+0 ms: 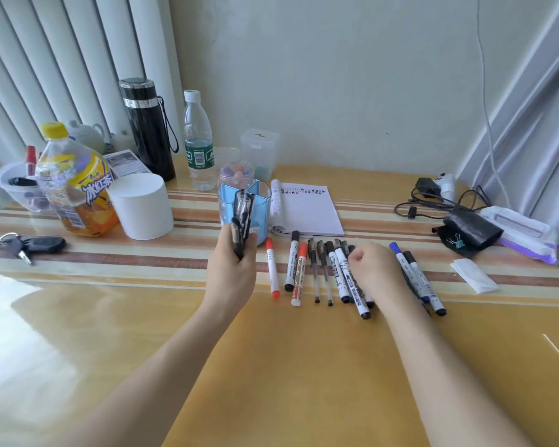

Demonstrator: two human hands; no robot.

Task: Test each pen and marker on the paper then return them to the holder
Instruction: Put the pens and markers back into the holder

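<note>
My left hand (pixel 233 269) grips a bundle of black pens (pixel 241 221), held upright in front of the blue pen holder (pixel 228 201). My right hand (pixel 373 269) lies with fingers curled over the middle of a row of pens and markers (pixel 317 272) spread on the table; whether it pinches one I cannot tell. The row includes a red-capped marker (pixel 271 269), a black-capped marker (pixel 291 262) and two markers (pixel 417 279) to the right of the hand. A small notepad (pixel 307 209) with coloured test marks along its top lies behind the row.
At the back left stand a black flask (pixel 149 130), a water bottle (pixel 198 143), a yellow-capped tea bottle (pixel 75 182) and a white cylinder (pixel 141 206). Car keys (pixel 29 245) lie at the left. Cables, a black pouch (pixel 471 232) and wet wipes sit at the right.
</note>
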